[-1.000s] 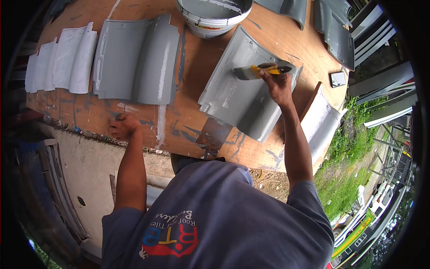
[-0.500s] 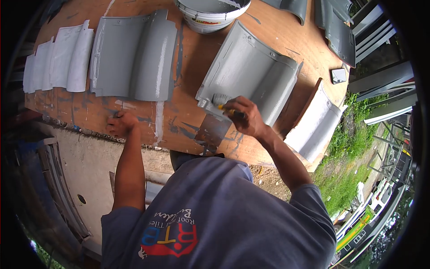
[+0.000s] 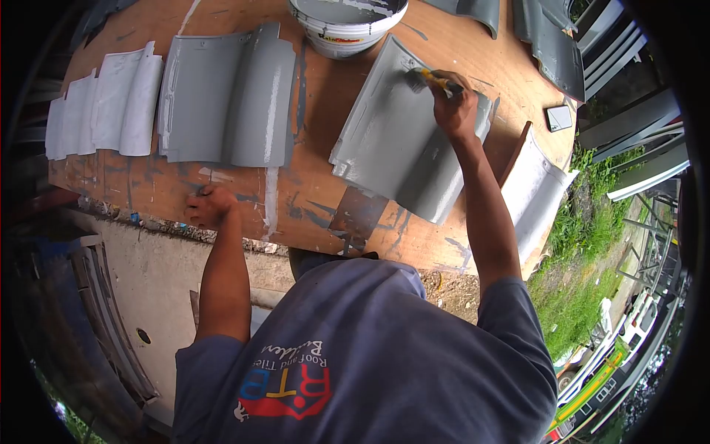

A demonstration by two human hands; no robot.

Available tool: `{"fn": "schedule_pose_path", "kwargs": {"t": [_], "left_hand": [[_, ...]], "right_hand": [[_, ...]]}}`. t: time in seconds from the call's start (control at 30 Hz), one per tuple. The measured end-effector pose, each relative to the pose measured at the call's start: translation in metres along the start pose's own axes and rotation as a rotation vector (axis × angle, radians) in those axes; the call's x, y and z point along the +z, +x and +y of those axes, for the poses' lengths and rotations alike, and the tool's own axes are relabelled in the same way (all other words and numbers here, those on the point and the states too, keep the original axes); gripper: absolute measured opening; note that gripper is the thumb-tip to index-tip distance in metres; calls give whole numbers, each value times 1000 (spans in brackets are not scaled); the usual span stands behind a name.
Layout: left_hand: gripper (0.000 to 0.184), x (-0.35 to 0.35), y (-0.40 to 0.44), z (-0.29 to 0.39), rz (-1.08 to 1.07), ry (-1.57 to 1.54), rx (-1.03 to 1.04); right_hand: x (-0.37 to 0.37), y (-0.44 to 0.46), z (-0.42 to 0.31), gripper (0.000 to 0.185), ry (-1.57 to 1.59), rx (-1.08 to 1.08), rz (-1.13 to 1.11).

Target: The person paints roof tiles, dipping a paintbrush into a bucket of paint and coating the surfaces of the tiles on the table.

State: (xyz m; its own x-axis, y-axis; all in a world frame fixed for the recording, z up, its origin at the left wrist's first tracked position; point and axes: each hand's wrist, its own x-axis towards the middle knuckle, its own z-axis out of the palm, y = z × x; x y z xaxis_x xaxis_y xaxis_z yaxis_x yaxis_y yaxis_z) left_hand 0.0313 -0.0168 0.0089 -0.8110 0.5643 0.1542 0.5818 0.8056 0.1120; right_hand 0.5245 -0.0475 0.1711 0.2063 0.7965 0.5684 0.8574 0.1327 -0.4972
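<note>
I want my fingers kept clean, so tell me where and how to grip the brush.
Best by the brush's yellow-and-black handle, probably from picture right: the bristles point picture left at the grey tile and look paint-coated. The right hand holds that handle.

A blue-grey T-shirt (image 3: 414, 348) with a colourful print
Short sleeves (image 3: 512, 322) match the body. Large letters (image 3: 291, 384) R, T and B, in red, yellow and blue, meet a red band (image 3: 277, 408) with a small white figure (image 3: 241, 411); white script (image 3: 292, 355) reads "Roof and Tiles Builders". Left hand (image 3: 212, 207) and right hand (image 3: 455, 107) are bare.
</note>
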Motion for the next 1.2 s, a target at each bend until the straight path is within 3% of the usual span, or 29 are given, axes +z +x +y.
{"fn": "schedule_pose_path", "kwargs": {"t": [0.13,0.27,0.43,0.53,0.77,0.83,0.9,0.97,1.03,1.1,1.17,1.2], "left_hand": [[44,-4,-1,0,-5,5,4],[43,-10,-4,2,0,-11,6],[43,-10,-5,2,-11,-1,24],[44,-9,-4,2,2,-6,41],[43,-16,-10,8,28,-21,24],[43,-20,-11,4,33,-16,19],[42,-20,-12,5,10,-55,17],[42,-20,-12,4,7,-39,32],[42,-24,-14,7,8,-17,28],[41,-31,-16,9,-12,-48,14],[41,-30,-15,6,2,-34,12],[41,-29,-16,9,16,-31,7]], "right_hand": [[4,-9,-5,19,-112,-77,121],[-3,-80,-63,29,60,-153,-163],[-28,-158,-120,28,336,-26,-482],[-41,-141,-111,25,413,37,-460],[-44,-10,4,18,-122,18,134],[-46,1,23,15,-177,40,101],[-51,1,26,14,-339,28,-130],[-53,-12,20,19,-320,1,-187],[-62,-19,1,22,-141,289,-205],[-75,-8,5,23,-182,340,65],[-79,6,16,25,-310,441,181],[-73,10,31,27,-418,343,231]]}}
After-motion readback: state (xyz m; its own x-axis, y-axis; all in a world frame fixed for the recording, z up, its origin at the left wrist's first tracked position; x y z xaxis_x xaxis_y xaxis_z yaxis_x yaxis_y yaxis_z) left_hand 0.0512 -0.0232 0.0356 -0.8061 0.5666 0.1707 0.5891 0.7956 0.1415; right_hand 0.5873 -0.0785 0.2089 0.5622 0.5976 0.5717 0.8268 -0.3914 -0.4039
